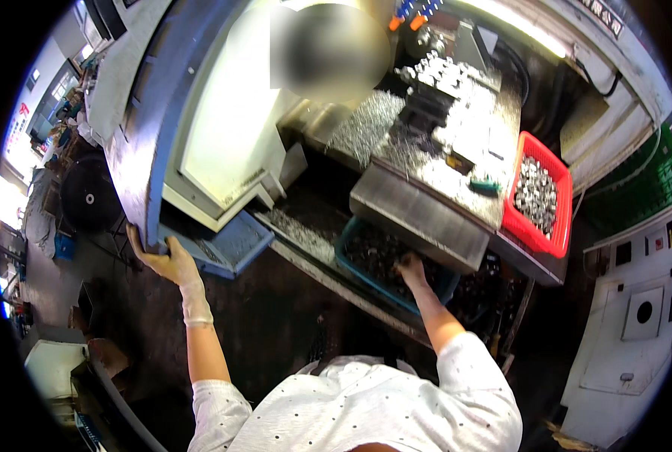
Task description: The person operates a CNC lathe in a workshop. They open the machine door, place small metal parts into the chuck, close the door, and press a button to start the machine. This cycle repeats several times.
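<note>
My left hand (164, 260), in a thin pale glove, grips the lower edge of the machine's blue-grey sliding door (151, 135). My right hand (409, 269) reaches down into a teal bin (348, 261) full of dark metal parts under the machine bed; its fingers are sunk among the parts, so whether they hold one is hidden. A red basket (564, 202) of shiny metal parts sits to the right on the steel ledge (419, 215).
Metal chips cover the machine's bed (373, 124) and the tooling block (456, 83) behind it. A white cabinet (637, 316) stands at the right, green crates (652, 188) above it. Dark floor and clutter lie to the left.
</note>
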`<state>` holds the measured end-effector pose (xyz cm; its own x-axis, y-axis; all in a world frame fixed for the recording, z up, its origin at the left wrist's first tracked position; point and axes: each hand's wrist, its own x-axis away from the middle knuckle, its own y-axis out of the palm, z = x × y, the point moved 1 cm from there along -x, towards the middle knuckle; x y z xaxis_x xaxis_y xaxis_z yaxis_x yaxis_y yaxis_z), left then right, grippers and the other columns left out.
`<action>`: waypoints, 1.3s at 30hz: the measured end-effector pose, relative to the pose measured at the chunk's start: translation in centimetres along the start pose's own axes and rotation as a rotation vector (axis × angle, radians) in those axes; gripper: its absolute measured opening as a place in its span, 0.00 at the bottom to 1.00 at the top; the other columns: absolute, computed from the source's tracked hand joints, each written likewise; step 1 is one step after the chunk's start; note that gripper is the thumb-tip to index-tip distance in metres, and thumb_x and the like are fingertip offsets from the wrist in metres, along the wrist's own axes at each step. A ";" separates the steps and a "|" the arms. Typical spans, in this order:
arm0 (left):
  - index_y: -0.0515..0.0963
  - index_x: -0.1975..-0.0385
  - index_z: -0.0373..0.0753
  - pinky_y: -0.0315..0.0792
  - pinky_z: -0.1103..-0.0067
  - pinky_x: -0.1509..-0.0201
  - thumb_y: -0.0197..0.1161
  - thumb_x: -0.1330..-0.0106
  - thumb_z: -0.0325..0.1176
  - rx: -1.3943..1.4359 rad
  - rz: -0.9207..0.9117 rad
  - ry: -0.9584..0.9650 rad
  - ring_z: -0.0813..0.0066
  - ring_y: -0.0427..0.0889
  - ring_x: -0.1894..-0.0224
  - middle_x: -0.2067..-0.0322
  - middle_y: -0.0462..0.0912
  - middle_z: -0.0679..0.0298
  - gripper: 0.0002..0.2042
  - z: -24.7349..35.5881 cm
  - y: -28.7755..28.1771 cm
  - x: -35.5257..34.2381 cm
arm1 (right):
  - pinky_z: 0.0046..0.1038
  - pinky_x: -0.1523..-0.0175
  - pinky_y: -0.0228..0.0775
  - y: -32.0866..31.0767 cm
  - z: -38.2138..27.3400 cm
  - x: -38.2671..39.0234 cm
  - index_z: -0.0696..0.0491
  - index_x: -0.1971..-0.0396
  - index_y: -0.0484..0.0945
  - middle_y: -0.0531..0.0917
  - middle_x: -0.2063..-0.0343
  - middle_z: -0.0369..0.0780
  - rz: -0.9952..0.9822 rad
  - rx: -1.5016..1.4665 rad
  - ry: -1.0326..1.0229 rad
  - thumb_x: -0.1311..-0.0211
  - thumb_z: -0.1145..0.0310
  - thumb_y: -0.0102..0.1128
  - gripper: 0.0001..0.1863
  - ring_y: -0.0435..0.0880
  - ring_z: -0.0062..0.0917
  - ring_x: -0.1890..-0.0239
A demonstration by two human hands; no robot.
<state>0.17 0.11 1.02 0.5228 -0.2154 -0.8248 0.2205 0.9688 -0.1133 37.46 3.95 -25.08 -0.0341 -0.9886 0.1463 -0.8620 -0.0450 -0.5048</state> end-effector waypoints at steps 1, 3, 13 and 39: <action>0.52 0.56 0.31 0.47 0.71 0.48 0.43 0.61 0.16 -0.003 -0.001 0.020 0.62 0.55 0.51 0.55 0.56 0.52 0.26 0.1 0.0 0.0 | 0.27 0.70 0.63 -0.3 -2.0 0.7 0.55 0.80 0.68 0.72 0.79 0.42 -0.081 -0.194 0.065 0.64 0.66 0.54 0.10 0.69 0.32 0.74; 0.52 0.56 0.31 0.46 0.71 0.47 0.42 0.61 0.16 0.016 -0.007 -0.002 0.61 0.55 0.51 0.55 0.56 0.52 0.25 0.1 0.0 -0.1 | 0.24 0.71 0.63 -0.5 -7.3 2.3 0.55 0.78 0.67 0.71 0.78 0.41 -0.307 -0.598 0.162 0.63 0.68 0.54 0.10 0.69 0.28 0.76; 0.53 0.57 0.33 0.44 0.69 0.47 0.43 0.63 0.14 -0.045 0.005 0.061 0.59 0.55 0.51 0.54 0.57 0.52 0.26 -1.1 -0.2 0.2 | 0.13 0.82 0.52 -0.5 -32.6 -16.1 0.56 0.75 0.69 0.68 0.88 0.31 0.270 -1.170 -0.150 0.55 0.72 0.49 0.05 0.61 0.13 0.86; 0.61 0.60 0.32 0.52 0.79 0.51 0.45 0.53 0.22 0.103 -0.030 0.139 0.69 0.60 0.53 0.57 0.62 0.57 0.17 -5.8 -0.3 -15.4 | 0.34 0.68 0.62 -1.0 -30.9 -26.8 0.54 0.65 0.62 0.67 0.73 0.45 1.099 0.046 -0.313 0.59 0.44 0.45 0.29 0.68 0.36 0.70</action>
<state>-12.67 3.81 10.54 0.3974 -0.2181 -0.8914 0.3212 0.9429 -0.0875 23.56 34.94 -2.19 -0.6250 -0.4886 -0.6087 -0.4246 0.8672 -0.2601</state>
